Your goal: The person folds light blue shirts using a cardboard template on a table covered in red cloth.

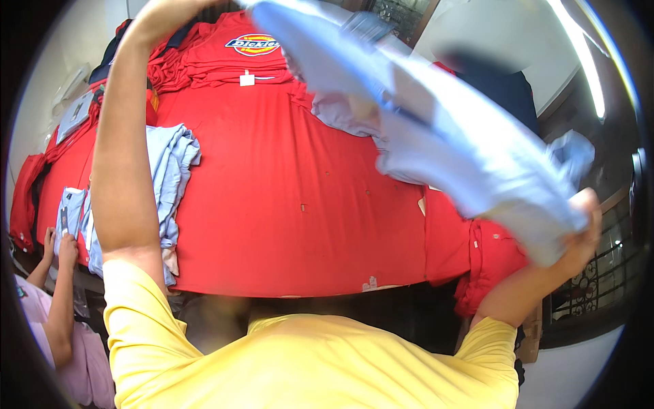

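A light blue shirt (436, 123), smeared by motion, stretches diagonally through the air above the table. My right hand (584, 228) grips its lower right end, fingers closed round the cloth. Up at the top edge, my left hand (178, 9) is at the shirt's other end; its fingertips are partly cut off by the frame. Both my arms are raised and spread wide. Beneath the shirt is a table covered in red cloth (272, 198) with a few small holes in it.
Folded light blue shirts (170, 170) lie at the left side of the table. Red shirts (218, 54) are heaped at the far side, and red garments (494, 255) hang at the right. At the far left a co-worker's hands (67, 249) touch a light blue garment (70, 208) with a dark tag.
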### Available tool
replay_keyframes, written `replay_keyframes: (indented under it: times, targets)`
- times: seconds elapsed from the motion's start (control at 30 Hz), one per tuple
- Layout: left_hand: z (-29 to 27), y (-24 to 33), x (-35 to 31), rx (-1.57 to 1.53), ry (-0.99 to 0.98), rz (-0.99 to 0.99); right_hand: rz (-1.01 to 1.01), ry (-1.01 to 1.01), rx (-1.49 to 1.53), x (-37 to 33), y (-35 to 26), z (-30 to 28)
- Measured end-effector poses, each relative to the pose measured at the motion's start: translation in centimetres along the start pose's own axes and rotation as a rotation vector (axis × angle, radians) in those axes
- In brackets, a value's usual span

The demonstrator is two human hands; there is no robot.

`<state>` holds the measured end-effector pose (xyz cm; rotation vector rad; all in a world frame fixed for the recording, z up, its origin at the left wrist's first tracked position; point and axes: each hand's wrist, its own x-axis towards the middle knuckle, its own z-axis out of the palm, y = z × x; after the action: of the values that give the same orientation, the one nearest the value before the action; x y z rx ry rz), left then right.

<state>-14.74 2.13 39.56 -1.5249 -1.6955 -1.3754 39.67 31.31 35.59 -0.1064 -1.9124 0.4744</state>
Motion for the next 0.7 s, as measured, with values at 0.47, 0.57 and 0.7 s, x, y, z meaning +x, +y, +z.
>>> replay_keyframes:
  times: [0.47, 0.57, 0.7]
  targets:
    - [7.4, -9.1, -28.0, 0.204, -0.741, -0.574, -0.163, -0.499, 0.761, -4.9, -16.8, 29.0]
    - [10.7, -5.8, -35.0, 0.416, -0.833, -0.682, -0.209, -0.245, 0.708, -4.4, -20.9, 29.0]
    - [13.0, -5.5, -39.2, 0.56, -0.578, -0.363, -0.251, -0.368, 0.597, -4.6, -20.9, 29.7]
